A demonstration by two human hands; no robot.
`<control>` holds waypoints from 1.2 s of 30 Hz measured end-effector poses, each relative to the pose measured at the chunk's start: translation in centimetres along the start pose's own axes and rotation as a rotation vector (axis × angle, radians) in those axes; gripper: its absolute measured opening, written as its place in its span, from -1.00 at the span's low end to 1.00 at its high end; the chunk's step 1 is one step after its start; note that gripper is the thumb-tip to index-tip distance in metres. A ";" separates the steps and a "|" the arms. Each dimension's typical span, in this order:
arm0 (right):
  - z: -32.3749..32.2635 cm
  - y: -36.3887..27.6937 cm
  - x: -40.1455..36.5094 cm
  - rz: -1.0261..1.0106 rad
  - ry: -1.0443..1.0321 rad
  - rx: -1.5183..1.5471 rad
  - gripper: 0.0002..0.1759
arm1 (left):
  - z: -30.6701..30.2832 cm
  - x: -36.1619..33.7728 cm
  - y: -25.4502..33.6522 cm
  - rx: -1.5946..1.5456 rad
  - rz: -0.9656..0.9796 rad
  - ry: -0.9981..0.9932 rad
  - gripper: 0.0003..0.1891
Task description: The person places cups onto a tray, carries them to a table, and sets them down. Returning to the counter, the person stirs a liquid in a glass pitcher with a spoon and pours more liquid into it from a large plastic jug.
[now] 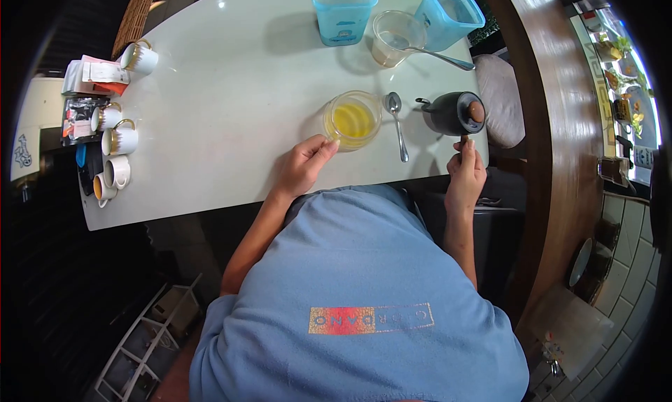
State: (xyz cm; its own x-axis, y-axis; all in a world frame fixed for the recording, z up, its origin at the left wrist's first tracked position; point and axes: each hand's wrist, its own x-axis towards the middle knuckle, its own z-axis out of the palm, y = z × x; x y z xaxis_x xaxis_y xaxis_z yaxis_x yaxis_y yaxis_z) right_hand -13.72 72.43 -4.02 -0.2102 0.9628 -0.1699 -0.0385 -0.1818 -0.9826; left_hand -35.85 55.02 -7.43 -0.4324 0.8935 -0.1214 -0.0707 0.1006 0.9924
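Note:
My left hand [308, 163] pinches the near left edge of a clear glass cup [352, 119] that holds yellow liquid. My right hand [467, 174] is closed round the handle of a dark teapot [451, 114] with a brown knob on its lid. The teapot's spout points left. Between cup and teapot, a metal spoon [399, 128] lies on the white table [224, 115].
Two light blue containers [344, 13] [451, 13] stand at the back, beside a clear plastic tub [397, 41] with a spoon [442, 57] across it. White cups [120, 139] and packets [103, 72] line the left edge. A grey stool [498, 97] is at the right.

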 end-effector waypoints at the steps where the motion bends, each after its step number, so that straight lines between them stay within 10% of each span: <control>1: 0.0 0.4 0.2 0.006 0.011 -0.027 -0.61 | 0.0 0.0 0.0 -0.012 0.003 0.007 -0.64; 29: -0.1 2.2 1.6 0.085 -0.009 -0.225 -0.55 | -0.3 0.5 0.9 0.007 -0.029 0.003 -0.62; 36: -0.8 0.5 -1.4 -0.729 0.382 -0.590 -0.55 | -0.4 0.5 0.5 0.029 -0.023 0.003 -0.60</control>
State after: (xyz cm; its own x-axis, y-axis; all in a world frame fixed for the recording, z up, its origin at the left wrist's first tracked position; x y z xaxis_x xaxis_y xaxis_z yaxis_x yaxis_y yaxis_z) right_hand -12.66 71.17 -4.31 0.0023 0.8179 0.5754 0.4776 0.5046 -0.7193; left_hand -36.41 55.34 -7.02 -0.4334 0.8896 -0.1438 -0.0547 0.1334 0.9896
